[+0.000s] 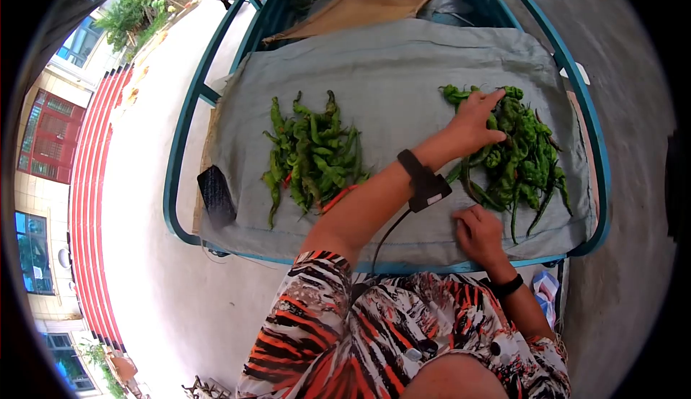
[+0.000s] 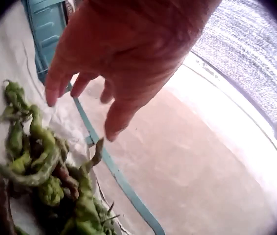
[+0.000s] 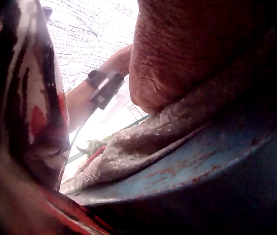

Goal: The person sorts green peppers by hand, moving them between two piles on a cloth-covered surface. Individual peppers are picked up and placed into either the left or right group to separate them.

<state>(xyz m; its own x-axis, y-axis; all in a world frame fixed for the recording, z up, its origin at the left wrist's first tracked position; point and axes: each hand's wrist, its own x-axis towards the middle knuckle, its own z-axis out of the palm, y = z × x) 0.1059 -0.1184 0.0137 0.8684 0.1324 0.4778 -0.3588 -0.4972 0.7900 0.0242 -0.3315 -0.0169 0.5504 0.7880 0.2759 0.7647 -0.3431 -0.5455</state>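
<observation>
Two heaps of green peppers lie on a grey cloth (image 1: 403, 219). My left hand (image 1: 475, 119) reaches over the near-left side of the right-hand pepper heap (image 1: 531, 150), fingers spread and thumb apart. In the left wrist view nothing sits between the fingers of the left hand (image 2: 123, 54), which hang beside twisted peppers (image 2: 45, 166). My right hand (image 1: 480, 235) rests on the cloth just below the same heap, its fingers loosely bent and holding nothing. In the right wrist view only part of the right hand (image 3: 177, 54) shows; its fingers are hidden.
The left pepper heap (image 1: 317, 154) has a few red peppers (image 1: 338, 197) at its near side. A dark phone-like slab (image 1: 217, 196) lies at the cloth's left edge. A teal metal rail (image 1: 188, 111) runs round the cart bed, with a framed brown board (image 1: 360, 11) at the far end.
</observation>
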